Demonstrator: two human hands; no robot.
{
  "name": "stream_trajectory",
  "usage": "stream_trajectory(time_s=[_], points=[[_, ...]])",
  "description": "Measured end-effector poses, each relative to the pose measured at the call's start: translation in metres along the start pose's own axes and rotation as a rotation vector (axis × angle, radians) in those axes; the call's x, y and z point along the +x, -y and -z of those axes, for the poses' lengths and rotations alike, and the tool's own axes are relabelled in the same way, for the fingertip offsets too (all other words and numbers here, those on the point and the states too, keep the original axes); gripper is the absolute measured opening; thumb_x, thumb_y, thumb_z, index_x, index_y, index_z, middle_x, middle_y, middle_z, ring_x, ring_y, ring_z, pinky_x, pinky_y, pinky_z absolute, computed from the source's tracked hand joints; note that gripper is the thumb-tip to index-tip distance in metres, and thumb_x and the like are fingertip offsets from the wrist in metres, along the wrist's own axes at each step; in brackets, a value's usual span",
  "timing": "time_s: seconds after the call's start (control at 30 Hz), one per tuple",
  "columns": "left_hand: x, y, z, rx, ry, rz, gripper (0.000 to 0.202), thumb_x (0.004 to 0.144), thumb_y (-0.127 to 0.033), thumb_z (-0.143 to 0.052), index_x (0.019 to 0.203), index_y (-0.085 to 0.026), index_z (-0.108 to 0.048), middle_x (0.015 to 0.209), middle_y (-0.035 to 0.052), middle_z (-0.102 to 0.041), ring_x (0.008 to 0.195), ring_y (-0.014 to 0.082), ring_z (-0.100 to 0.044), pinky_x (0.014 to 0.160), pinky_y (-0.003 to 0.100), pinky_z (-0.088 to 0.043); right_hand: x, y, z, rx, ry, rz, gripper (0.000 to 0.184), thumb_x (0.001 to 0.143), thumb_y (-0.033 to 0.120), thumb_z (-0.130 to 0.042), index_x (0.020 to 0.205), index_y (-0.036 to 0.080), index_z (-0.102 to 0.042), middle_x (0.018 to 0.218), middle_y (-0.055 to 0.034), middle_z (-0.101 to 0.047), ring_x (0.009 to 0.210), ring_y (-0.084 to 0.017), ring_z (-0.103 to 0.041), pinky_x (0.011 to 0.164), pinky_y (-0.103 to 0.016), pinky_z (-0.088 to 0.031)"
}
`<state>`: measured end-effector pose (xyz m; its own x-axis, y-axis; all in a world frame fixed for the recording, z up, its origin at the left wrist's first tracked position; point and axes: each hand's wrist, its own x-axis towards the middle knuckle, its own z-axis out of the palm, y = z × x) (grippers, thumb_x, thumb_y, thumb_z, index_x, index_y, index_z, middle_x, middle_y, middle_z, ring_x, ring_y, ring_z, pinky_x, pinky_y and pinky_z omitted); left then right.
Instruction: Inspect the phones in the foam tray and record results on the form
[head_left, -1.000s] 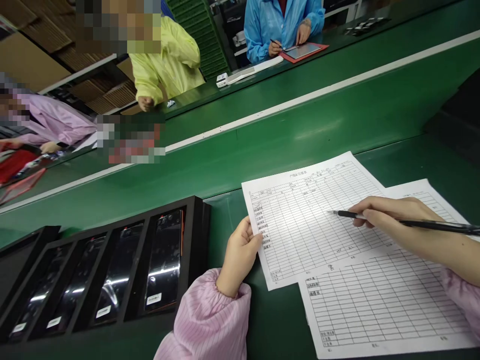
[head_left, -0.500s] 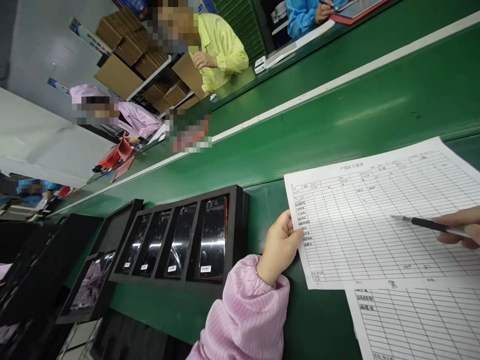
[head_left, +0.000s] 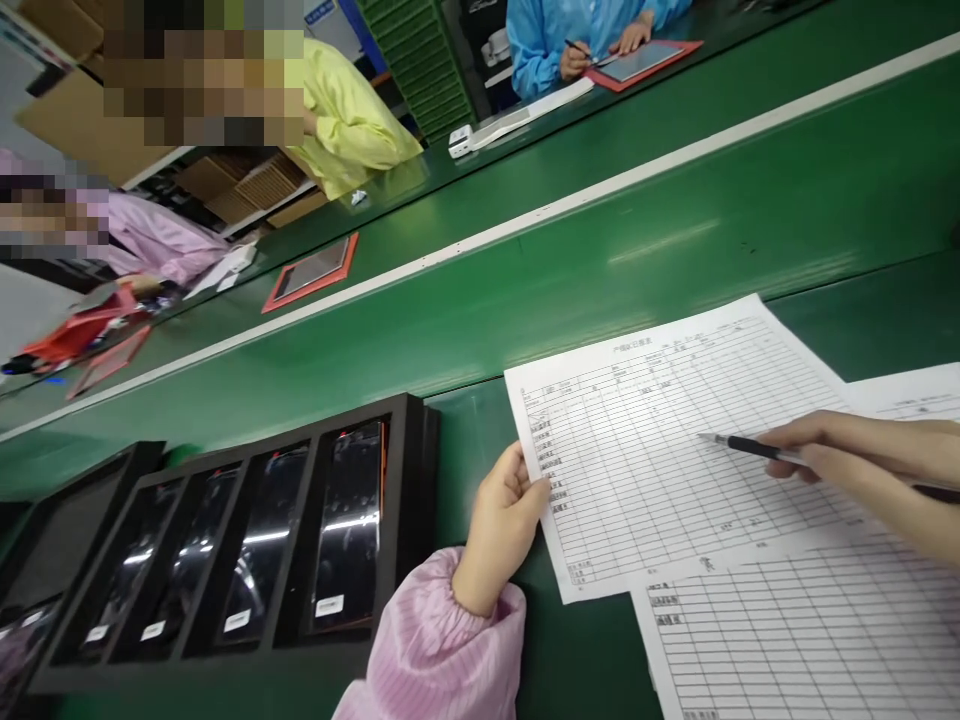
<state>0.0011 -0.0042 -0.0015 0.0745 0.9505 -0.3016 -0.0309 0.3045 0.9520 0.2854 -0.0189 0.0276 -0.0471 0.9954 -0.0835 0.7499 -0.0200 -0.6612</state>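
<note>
The left hand grips the left edge of the top sheet, thumb on the face of it, fingers curled in at the edge. The right hand is closed around a black pen, its tip pointing left over the middle of the printed grid; whether the tip touches the paper I cannot tell. The top sheet lies at a slant on the green surface, overlapping a lower sheet that shows below it and to its right. Both carry ruled grids, with small marks down the left column.

Left of the left hand, and apart from it, is a black tray with 4 phones, 1 per slot, each with a white label at its near end. A 2nd tray sits farther left, partly out of view.

Across the far surface, a co-worker in blue holds a pen by a red-edged tablet. 2 more people, in yellow and pink, are farther left.
</note>
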Motion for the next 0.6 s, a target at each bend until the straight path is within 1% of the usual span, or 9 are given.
stream_trajectory(time_s=[0.03,0.1,0.17,0.23,0.33,0.47,0.53,0.6], points=[[0.000,0.000,0.000,0.004,-0.001,0.008,0.032,0.068,-0.017,-0.059,0.101,-0.018,-0.058,0.092,0.0031,-0.072,0.087,0.0193,-0.068,0.075,0.029,-0.055,0.002,-0.002,0.002,0.027,0.030,0.000,0.028,0.080,0.043,-0.041,0.083,0.035,-0.068,0.072,0.0017,-0.068,0.067,-0.023,-0.065,0.054,-0.033,-0.053],[0.000,-0.001,0.000,0.019,-0.005,0.020,0.034,0.069,-0.018,-0.060,0.102,-0.018,-0.059,0.094,0.0038,-0.072,0.089,0.0204,-0.068,0.076,0.031,-0.055,0.005,-0.009,0.003,0.044,0.048,0.011,0.028,0.079,0.044,-0.042,0.083,0.035,-0.069,0.071,0.0018,-0.067,0.067,-0.023,-0.066,0.049,-0.030,-0.052],[-0.001,-0.001,-0.001,0.034,-0.011,0.024,0.035,0.068,-0.020,-0.061,0.103,-0.018,-0.059,0.095,0.0045,-0.072,0.090,0.0211,-0.068,0.076,0.031,-0.055,0.006,-0.015,0.002,0.060,0.027,0.019,0.030,0.079,0.045,-0.042,0.083,0.033,-0.069,0.070,0.0012,-0.067,0.067,-0.023,-0.066,0.048,-0.029,-0.051],[-0.001,-0.002,-0.001,0.041,-0.017,0.023,0.036,0.068,-0.021,-0.062,0.104,-0.017,-0.059,0.094,0.0047,-0.072,0.090,0.0214,-0.068,0.076,0.032,-0.055,0.006,-0.014,0.000,0.081,0.037,0.023,0.031,0.079,0.046,-0.042,0.081,0.031,-0.069,0.070,0.0003,-0.067,0.067,-0.023,-0.065,0.048,-0.029,-0.051],[-0.001,-0.002,-0.001,0.035,-0.014,0.016,0.036,0.068,-0.021,-0.062,0.104,-0.018,-0.059,0.094,0.0043,-0.072,0.090,0.0210,-0.068,0.076,0.032,-0.055,0.001,0.003,0.000,0.075,0.022,-0.029,0.032,0.081,0.044,-0.039,0.080,0.028,-0.068,0.072,-0.0008,-0.067,0.072,-0.024,-0.065,0.054,-0.031,-0.053],[-0.001,-0.002,-0.001,0.034,-0.008,0.017,0.035,0.069,-0.021,-0.063,0.103,-0.017,-0.059,0.095,0.0052,-0.072,0.090,0.0216,-0.068,0.075,0.032,-0.056,-0.007,0.031,0.002,0.042,-0.043,-0.086,0.033,0.085,0.035,-0.033,0.084,0.025,-0.064,0.075,-0.0018,-0.067,0.077,-0.024,-0.064,0.065,-0.038,-0.053],[-0.001,-0.002,-0.001,0.042,-0.009,0.017,0.035,0.069,-0.021,-0.063,0.104,-0.017,-0.058,0.096,0.0058,-0.072,0.090,0.0220,-0.068,0.075,0.033,-0.056,-0.009,0.036,0.004,0.054,-0.021,-0.079,0.032,0.085,0.034,-0.033,0.083,0.024,-0.063,0.075,-0.0019,-0.066,0.075,-0.023,-0.064,0.064,-0.038,-0.052],[-0.002,-0.002,-0.002,0.052,-0.013,0.011,0.036,0.070,-0.022,-0.063,0.105,-0.017,-0.058,0.098,0.0060,-0.072,0.092,0.0217,-0.068,0.078,0.034,-0.056,-0.007,0.032,0.004,0.060,0.004,-0.078,0.032,0.085,0.035,-0.033,0.083,0.023,-0.063,0.077,-0.0014,-0.067,0.076,-0.023,-0.064,0.061,-0.036,-0.051]])
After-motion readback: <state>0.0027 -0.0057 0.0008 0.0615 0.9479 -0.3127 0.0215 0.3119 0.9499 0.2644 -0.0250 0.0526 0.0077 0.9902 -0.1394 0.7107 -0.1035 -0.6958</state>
